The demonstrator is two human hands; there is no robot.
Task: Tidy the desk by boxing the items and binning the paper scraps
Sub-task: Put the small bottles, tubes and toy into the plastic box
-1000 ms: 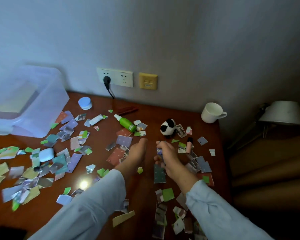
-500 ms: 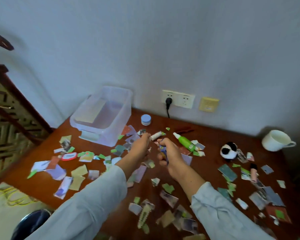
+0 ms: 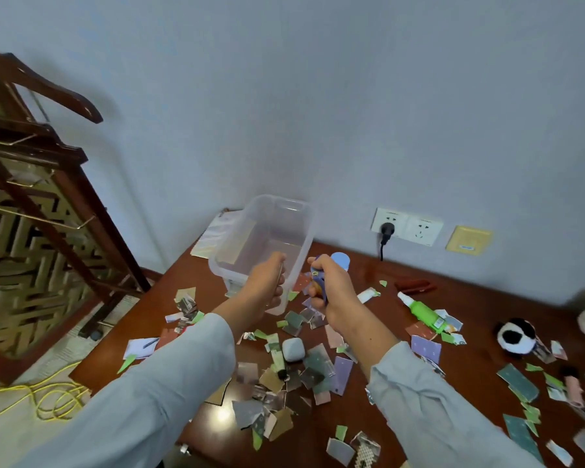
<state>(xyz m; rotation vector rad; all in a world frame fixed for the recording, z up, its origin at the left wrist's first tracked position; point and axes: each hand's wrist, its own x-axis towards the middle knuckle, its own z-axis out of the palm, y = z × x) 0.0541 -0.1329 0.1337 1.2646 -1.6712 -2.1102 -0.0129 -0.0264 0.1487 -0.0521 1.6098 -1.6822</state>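
Box: a clear plastic box is seen open-topped at the back left of the tabletop, close to the wall.
Scraps: coloured paper scraps are strewn over most of the surface.
Items: a green bottle, a panda toy and a white case lie among them.
Tabletop: glossy reddish-brown wood.
Room: a pale wall with a wall socket; a yellow cable lies on the floor.
Left hand: curled, held at the box's near wall; whether anything is held cannot be told.
Right hand: fisted round a small blue-purple item, beside the box.
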